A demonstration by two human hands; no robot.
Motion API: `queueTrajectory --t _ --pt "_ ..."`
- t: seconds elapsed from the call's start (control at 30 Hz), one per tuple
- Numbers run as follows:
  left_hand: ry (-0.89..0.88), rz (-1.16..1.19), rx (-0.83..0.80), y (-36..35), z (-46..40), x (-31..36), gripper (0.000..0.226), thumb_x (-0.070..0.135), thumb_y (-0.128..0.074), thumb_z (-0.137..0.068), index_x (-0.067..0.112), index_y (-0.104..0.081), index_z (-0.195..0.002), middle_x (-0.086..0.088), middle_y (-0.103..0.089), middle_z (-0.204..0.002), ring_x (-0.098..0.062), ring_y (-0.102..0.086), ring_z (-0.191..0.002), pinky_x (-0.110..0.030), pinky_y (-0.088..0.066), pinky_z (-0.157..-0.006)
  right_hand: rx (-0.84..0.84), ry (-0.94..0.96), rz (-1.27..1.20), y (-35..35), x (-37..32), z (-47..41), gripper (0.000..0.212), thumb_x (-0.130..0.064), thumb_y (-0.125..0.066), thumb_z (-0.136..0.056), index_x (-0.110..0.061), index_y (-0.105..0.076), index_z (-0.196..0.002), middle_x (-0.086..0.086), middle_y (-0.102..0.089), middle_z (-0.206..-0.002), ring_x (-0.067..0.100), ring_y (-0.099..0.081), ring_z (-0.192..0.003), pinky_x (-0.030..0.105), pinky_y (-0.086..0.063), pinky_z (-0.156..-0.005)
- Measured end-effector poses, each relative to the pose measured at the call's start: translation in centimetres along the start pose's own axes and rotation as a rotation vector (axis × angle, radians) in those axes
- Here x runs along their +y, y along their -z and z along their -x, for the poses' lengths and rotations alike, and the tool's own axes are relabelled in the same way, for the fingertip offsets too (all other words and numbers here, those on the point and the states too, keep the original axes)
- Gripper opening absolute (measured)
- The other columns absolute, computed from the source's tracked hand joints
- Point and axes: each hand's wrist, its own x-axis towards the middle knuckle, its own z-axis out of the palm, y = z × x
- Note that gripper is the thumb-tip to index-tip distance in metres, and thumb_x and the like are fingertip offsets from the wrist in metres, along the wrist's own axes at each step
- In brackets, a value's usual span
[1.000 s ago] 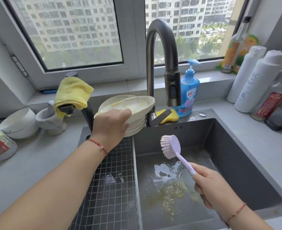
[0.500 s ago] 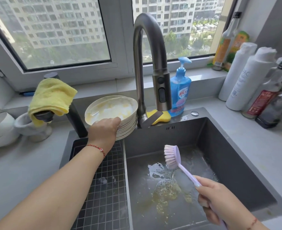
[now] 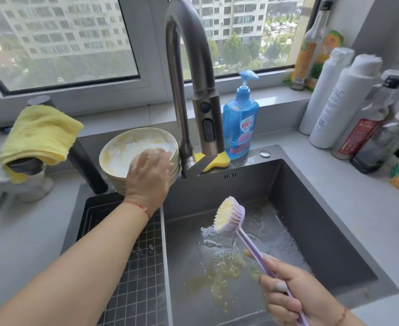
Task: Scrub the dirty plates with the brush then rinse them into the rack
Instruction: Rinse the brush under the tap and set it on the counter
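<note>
Right hand (image 3: 290, 300), nearest the camera at the sink's front right, fingers wrapped round the long lilac plastic handle of the dish brush (image 3: 231, 216). Grip sits low on the handle, likely for reach. Bristle head hangs over the middle of the dark grey steel sink basin (image 3: 330, 231), tilted up and left, bristles stained yellow; held over the basin, probably so drips fall inside.

Basin floor below the brush: yellowish greasy residue (image 3: 222, 271) and bubbles around the drain. No water running that I can see.

Left of the basin, the black wire grid rack (image 3: 132, 278) fills the sink's left section. No plates in it; a few droplets only. Judged: nothing rinsed into it so far.

Left forearm crosses above the rack. Left hand (image 3: 150, 177) lies on the near rim of the top plate of the stack of cream ceramic plates (image 3: 128, 151), at the sink's back left corner. Fingers curve over the rim; whether they grip or merely rest, cannot tell. Top plate smeared yellow. Stack is parked beside the basin, handy for taking one at a time.

Behind: gunmetal gooseneck tap (image 3: 186, 74), spout over the basin's back edge; yellow sponge (image 3: 213, 161) at its foot; blue pump bottle of dish soap (image 3: 240, 128) on the sink's back rim. Yellow cloth (image 3: 41, 135) draped over a fitting on the counter's back left.
</note>
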Motion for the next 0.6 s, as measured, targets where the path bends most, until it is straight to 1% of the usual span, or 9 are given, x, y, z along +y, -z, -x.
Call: queueTrajectory --t 0.03,0.1,0.13,0.2,0.27,0.33,0.43,0.53,0.6 --pt "-0.064 0.069 0.037 -0.1 -1.0 1.0 0.026 0.016 -0.049 -0.088 0.005 -0.07 -0.102 -0.013 -0.067 -0.098 -0.03 -0.05 -0.097 -0.045 -0.053 -0.08 -0.018 -0.027 -0.027 0.1 0.1 -0.1 0.036 -0.018 -0.053 -0.084 -0.011 -0.065 -0.116 -0.002 -0.02 -0.045 0.007 -0.02 -0.021 0.008 -0.02 -0.033" --pt "-0.092 0.17 -0.058 -0.1 -3.0 3.3 0.021 0.01 -0.051 -0.088 0.003 -0.071 -0.091 -0.013 -0.065 -0.082 -0.033 -0.055 -0.083 -0.04 -0.054 -0.065 -0.048 -0.071 -0.069 0.4 0.1 -0.2 0.039 -0.02 -0.055 -0.083 -0.011 -0.065 -0.119 -0.002 -0.021 -0.043 0.008 -0.021 -0.021 0.009 -0.02 -0.032" --pt "-0.05 0.212 -0.173 -0.1 -4.0 4.3 0.02 0.008 -0.052 -0.092 0.001 -0.071 -0.093 -0.016 -0.065 -0.083 -0.036 -0.057 -0.083 -0.039 -0.051 -0.069 -0.054 -0.081 -0.081 0.4 0.1 -0.3 0.039 -0.021 -0.054 -0.084 -0.011 -0.064 -0.121 -0.002 -0.021 -0.043 0.008 -0.021 -0.021 0.009 -0.02 -0.032" --pt "0.128 0.263 -0.397 -1.3 -5.4 5.4 0.025 0.017 -0.052 -0.1 0.0 -0.066 -0.111 -0.018 -0.066 -0.103 -0.037 -0.06 -0.099 -0.032 -0.044 -0.084 -0.052 -0.088 -0.095 0.5 0.0 -0.4 0.04 -0.022 -0.051 -0.088 -0.011 -0.061 -0.126 -0.002 -0.021 -0.044 0.009 -0.022 -0.021 0.009 -0.02 -0.032" --pt "0.294 0.366 -0.523 -2.7 -6.3 5.7 0.032 0.026 -0.057 -0.098 0.002 -0.062 -0.117 -0.014 -0.067 -0.116 -0.033 -0.061 -0.11 -0.04 -0.046 -0.097 -0.057 -0.099 -0.107 0.5 -0.1 -0.5 0.042 -0.021 -0.051 -0.088 -0.012 -0.059 -0.128 -0.001 -0.021 -0.044 0.009 -0.023 -0.02 0.01 -0.019 -0.033" --pt "0.399 0.444 -0.547 -3.9 -6.9 5.7 0.033 0.028 -0.061 -0.095 0.002 -0.064 -0.116 -0.015 -0.068 -0.116 -0.034 -0.061 -0.112 -0.046 -0.048 -0.099 -0.078 -0.111 -0.119 0.7 -0.2 -0.5 0.044 -0.021 -0.052 -0.086 -0.012 -0.058 -0.129 -0.001 -0.023 -0.044 0.01 -0.024 -0.02 0.01 -0.019 -0.033" --pt "0.47 0.415 -0.612 -4.2 -7.2 5.4 0.035 0.031 -0.054 -0.098 0.005 -0.065 -0.119 -0.016 -0.067 -0.119 -0.034 -0.06 -0.113 -0.044 -0.046 -0.102 -0.124 -0.132 -0.125 0.6 -0.2 -0.4 0.049 -0.02 -0.058 -0.083 -0.012 -0.056 -0.131 0.0 -0.024 -0.043 0.01 -0.025 -0.021 0.011 -0.017 -0.034" --pt "0.526 0.504 -0.508 -4.6 -7.0 5.4 0.028 0.026 -0.065 -0.093 0.002 -0.068 -0.107 -0.017 -0.069 -0.108 -0.036 -0.062 -0.106 -0.046 -0.049 -0.098 -0.193 -0.147 -0.127 0.8 -0.1 -0.5 0.057 -0.013 -0.074 -0.079 -0.013 -0.055 -0.132 0.0 -0.025 -0.043 0.011 -0.026 -0.021 0.012 -0.02 -0.032" --pt "0.504 0.483 -0.478 -4.6 -6.8 5.6 0.026 0.025 -0.067 -0.092 0.002 -0.069 -0.103 -0.016 -0.07 -0.104 -0.036 -0.063 -0.103 -0.046 -0.051 -0.094 -0.226 -0.154 -0.135 0.8 -0.2 -0.6 0.067 -0.013 -0.075 -0.068 -0.014 -0.056 -0.132 0.001 -0.026 -0.042 0.012 -0.028 -0.021 0.013 -0.022 -0.032"
